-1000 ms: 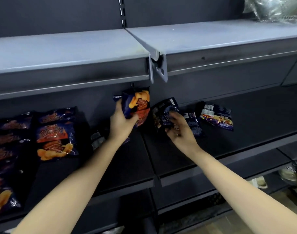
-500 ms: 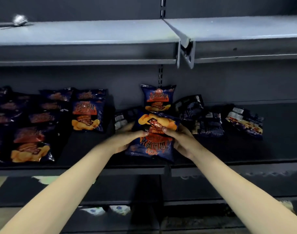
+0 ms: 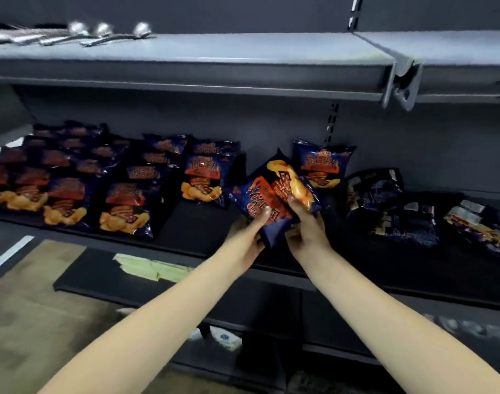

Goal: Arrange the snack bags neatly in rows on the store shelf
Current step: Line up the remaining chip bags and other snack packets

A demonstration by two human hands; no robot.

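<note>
Dark grey metal store shelf (image 3: 197, 226): the left part carries overlapping rows of dark blue foil snack bags with orange-red print (image 3: 123, 206), face up. One matching bag (image 3: 321, 166) leans on the back panel (image 3: 271, 123) near centre. On the right part, several dark bags (image 3: 385, 200) lie printed back up, unordered.

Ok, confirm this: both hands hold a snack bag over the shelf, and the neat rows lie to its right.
Wrong side. In the head view the neat rows lie to the left of the snack bag. The left hand and right hand do hold it over the shelf.
</note>
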